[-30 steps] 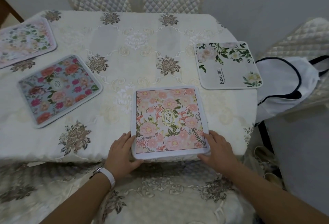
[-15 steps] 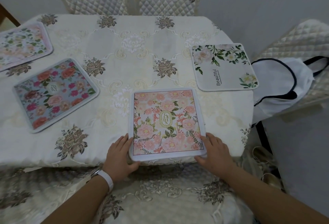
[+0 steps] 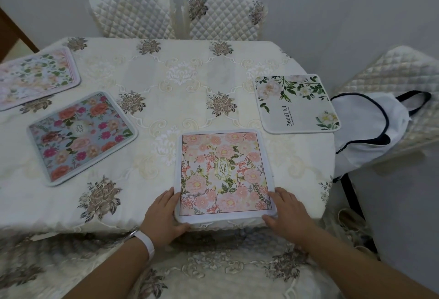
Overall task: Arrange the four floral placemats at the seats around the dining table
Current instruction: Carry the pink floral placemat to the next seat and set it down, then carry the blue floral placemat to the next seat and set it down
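Note:
A pink floral placemat marked "Garden" (image 3: 224,175) lies flat at the near edge of the cream tablecloth (image 3: 180,78). My left hand (image 3: 164,219) grips its near left corner and my right hand (image 3: 288,213) grips its near right corner, thumbs under the edge. A white placemat with green leaves marked "Beautiful" (image 3: 297,104) lies at the right edge. A blue placemat with red and pink flowers (image 3: 80,136) lies at an angle on the left. A pale pink floral placemat (image 3: 35,78) lies at the far left, partly cut off by the frame.
Two quilted chairs (image 3: 178,16) stand at the far side. Another quilted chair on the right (image 3: 392,78) holds a white bag with dark trim (image 3: 370,130). A cloth-covered seat (image 3: 213,275) sits directly below me. A wall is close behind.
The view has tilted upward, so the table sits lower in frame. Both hands stay on the pink placemat's near corners; the mat has barely shifted.

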